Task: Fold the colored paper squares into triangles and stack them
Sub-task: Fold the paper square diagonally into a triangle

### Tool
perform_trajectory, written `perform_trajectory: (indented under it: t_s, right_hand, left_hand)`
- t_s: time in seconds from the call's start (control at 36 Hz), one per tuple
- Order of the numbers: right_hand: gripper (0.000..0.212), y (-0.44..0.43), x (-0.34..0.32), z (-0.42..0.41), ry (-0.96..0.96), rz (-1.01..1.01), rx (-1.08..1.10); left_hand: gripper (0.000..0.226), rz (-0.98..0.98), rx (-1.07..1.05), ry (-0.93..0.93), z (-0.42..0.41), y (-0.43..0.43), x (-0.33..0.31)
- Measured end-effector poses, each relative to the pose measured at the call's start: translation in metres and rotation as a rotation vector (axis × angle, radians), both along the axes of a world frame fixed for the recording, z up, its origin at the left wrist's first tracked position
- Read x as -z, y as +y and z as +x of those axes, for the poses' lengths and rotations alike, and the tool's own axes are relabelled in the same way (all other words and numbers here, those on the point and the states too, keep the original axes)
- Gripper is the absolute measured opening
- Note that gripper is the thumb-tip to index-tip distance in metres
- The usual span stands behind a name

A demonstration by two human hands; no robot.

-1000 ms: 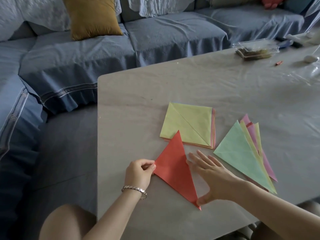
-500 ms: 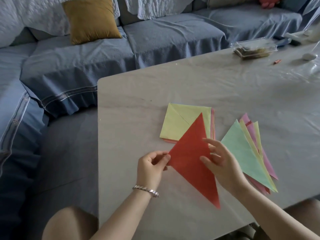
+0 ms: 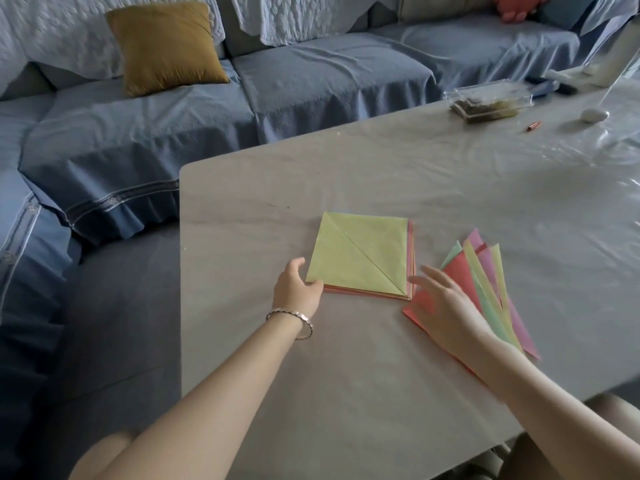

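A stack of colored paper squares (image 3: 363,258) lies mid-table, with a yellow sheet creased along its diagonal on top. My left hand (image 3: 298,289) touches the stack's near-left corner, thumb raised. To the right is a fanned pile of folded triangles (image 3: 493,296) in green, yellow and pink. A red triangle (image 3: 460,271) lies on top of that pile. My right hand (image 3: 445,308) rests flat on the red triangle with its fingers spread.
The grey table (image 3: 346,393) has its left edge beside a blue sofa (image 3: 311,74) with a mustard cushion (image 3: 166,46). At the far right stand a clear plastic box (image 3: 488,103), a small red object (image 3: 533,125) and a white object (image 3: 595,115).
The red triangle was carried right from in front of me and laid on the triangle pile. My left hand let go of it and moved up to the square stack's corner.
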State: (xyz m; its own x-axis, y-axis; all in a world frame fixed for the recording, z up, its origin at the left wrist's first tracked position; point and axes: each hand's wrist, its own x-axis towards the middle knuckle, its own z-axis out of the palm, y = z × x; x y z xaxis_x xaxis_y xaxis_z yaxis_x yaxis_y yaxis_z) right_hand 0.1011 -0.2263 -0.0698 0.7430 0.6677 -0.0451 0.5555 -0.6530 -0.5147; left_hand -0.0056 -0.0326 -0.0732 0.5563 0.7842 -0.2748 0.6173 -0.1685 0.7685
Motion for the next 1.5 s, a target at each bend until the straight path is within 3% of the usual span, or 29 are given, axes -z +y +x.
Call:
perform_trajectory:
  t_s: [0.11, 0.28, 0.61, 0.75, 0.97, 1.06, 1.17, 1.31, 1.5]
  right_hand:
    - [0.050, 0.030, 0.010, -0.003, -0.076, -0.128, -0.228]
    - [0.039, 0.042, 0.026, -0.003, -0.194, -0.228, -0.297]
    - [0.030, 0.035, 0.035, -0.011, -0.262, -0.043, -0.416]
    - [0.055, 0.036, 0.041, -0.018, -0.332, 0.057, -0.418]
    - [0.059, 0.039, 0.053, -0.032, -0.286, 0.080, -0.414]
    - [0.064, 0.040, 0.052, -0.033, -0.355, 0.113, -0.451]
    - [0.056, 0.035, 0.054, -0.030, -0.362, 0.235, -0.495]
    - [0.014, 0.025, 0.057, -0.033, -0.316, 0.302, -0.590]
    - [0.017, 0.013, 0.062, -0.047, -0.184, 0.279, -0.720]
  left_hand:
    - [0.052, -0.062, 0.033, -0.004, 0.009, 0.002, -0.007]
    - [0.043, -0.063, -0.010, -0.016, 0.018, 0.001, -0.013]
    - [0.038, 0.017, -0.206, 0.029, 0.025, 0.011, -0.008]
    - [0.012, 0.053, -0.195, 0.045, 0.010, 0.018, -0.002]
    - [0.045, 0.082, -0.160, 0.032, -0.027, 0.033, 0.007]
    - [0.030, -0.095, -0.144, -0.013, -0.042, 0.037, 0.005]
    - [0.011, -0.256, -0.067, 0.004, -0.063, 0.042, 0.001]
    - [0.009, -0.210, 0.063, 0.106, -0.074, 0.043, 0.008]
    - [0.020, -0.062, -0.018, 0.033, -0.062, 0.037, 0.013]
